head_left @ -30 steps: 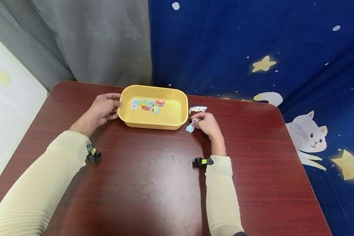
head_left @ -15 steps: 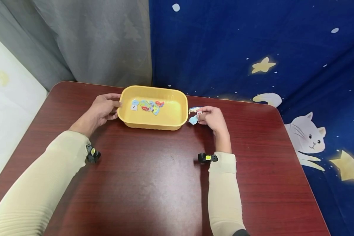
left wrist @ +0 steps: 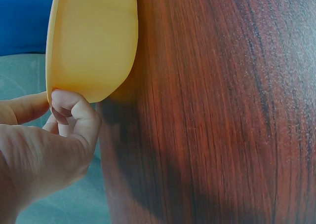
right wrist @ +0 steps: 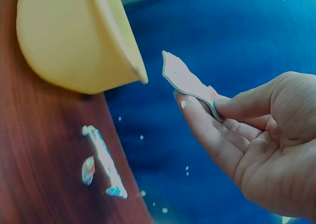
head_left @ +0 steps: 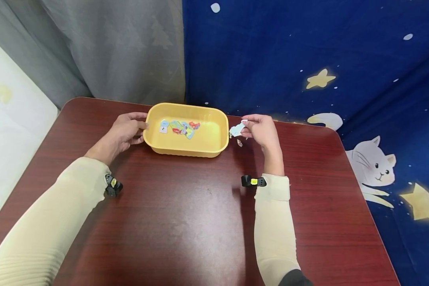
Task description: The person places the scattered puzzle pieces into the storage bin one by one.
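Note:
My left hand [head_left: 123, 132] grips the left end of a yellow plastic tub [head_left: 186, 151], its fingers at the rim in the left wrist view. Several flat, irregular, brightly coloured puzzle pieces [head_left: 189, 132] lie on the tub's floor, left of its middle. Beyond the tub's right end, my right hand [head_left: 265, 132] pinches a pale blue puzzle piece [head_left: 237, 129] between thumb and fingers. The right wrist view shows this piece held up in the air, level with the tub's rim. Below it, a long narrow piece [right wrist: 105, 160] and a small piece [right wrist: 88, 170] lie on the table.
The dark red wooden table [head_left: 186, 222] has rounded far corners. A grey curtain [head_left: 121, 51] and a blue curtain [head_left: 257, 55] with stars hang just past its far edge. Black wrist cameras sit on both forearms.
My right hand has picked up the pale blue piece from the table and moved it up and away, toward the far edge. The small piece now shows. My left hand and the tub stay put.

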Demonstrator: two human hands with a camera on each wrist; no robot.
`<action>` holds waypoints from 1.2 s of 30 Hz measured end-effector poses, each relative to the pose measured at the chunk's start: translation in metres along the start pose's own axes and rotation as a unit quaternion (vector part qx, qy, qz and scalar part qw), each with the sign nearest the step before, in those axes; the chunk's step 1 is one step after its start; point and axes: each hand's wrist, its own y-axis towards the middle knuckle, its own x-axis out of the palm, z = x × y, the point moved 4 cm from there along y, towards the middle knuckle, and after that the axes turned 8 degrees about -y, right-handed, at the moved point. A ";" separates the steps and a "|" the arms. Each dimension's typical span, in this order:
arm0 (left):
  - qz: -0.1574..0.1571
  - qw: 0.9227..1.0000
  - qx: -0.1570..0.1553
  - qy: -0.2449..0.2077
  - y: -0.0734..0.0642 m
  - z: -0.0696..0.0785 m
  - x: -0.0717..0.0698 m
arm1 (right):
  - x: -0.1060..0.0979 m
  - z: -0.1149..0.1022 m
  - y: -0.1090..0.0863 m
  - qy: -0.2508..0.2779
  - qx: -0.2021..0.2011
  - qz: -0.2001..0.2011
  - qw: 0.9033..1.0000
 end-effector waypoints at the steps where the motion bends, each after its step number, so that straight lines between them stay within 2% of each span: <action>1: -0.001 1.000 -0.001 0.001 0.000 0.000 0.000 | 0.000 -0.003 0.001 -0.001 -0.001 0.001 1.000; 11: -0.002 1.000 -0.002 -0.005 0.001 0.002 0.001 | 0.017 -0.022 0.010 -0.003 -0.015 -0.014 1.000; 24: -0.001 1.000 0.000 -0.007 0.001 0.003 0.001 | 0.051 -0.018 0.024 -0.019 -0.009 -0.019 1.000; 36: -0.004 1.000 -0.003 -0.011 0.001 0.000 0.000 | 0.078 -0.022 0.033 -0.070 -0.003 -0.024 0.997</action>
